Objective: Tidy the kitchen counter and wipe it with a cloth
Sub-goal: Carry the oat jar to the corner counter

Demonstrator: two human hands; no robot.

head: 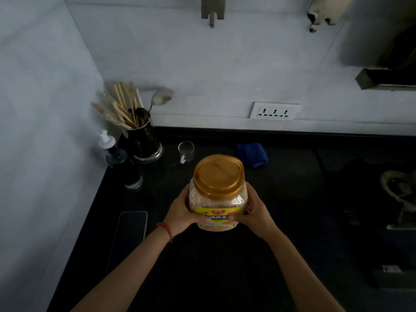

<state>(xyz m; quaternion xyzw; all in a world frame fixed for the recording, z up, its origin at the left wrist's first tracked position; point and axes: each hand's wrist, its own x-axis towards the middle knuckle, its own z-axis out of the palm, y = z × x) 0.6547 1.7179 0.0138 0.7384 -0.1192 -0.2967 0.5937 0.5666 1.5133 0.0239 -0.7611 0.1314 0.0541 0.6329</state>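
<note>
A clear plastic jar (218, 199) with a gold screw lid (218, 174) and a yellow label sits in the middle of the scene, filled with pale grains. Both hands hold it from the near side: the left hand (180, 213) curls round its left wall and the right hand (255, 212) round its right wall, thumbs meeting across the label, so each grip is closed on the jar. Whether its base touches the dark bench (292, 199) or hangs just above cannot be told. A red thread bracelet (166, 230) circles the left wrist.

Beyond the jar, to the far right of it, a folded blue cloth (252, 154) lies on the bench near the back wall. Just far-left of the jar stands a small clear glass mug (186, 151). Further left, in the corner, a dark metal holder (144, 143) carries wooden chopsticks (119, 106) and a metal spoon (161, 97). A pump bottle (114, 152) with a white head stands just beside the holder, nearer the left wall. A phone (130, 235) lies flat, screen dark, near the bench's left edge, left of the left forearm.

On the back wall a white socket strip (275, 111) is set just above the bench. At the right edge a dim stove burner (399, 190) shows, too dark to make out.
</note>
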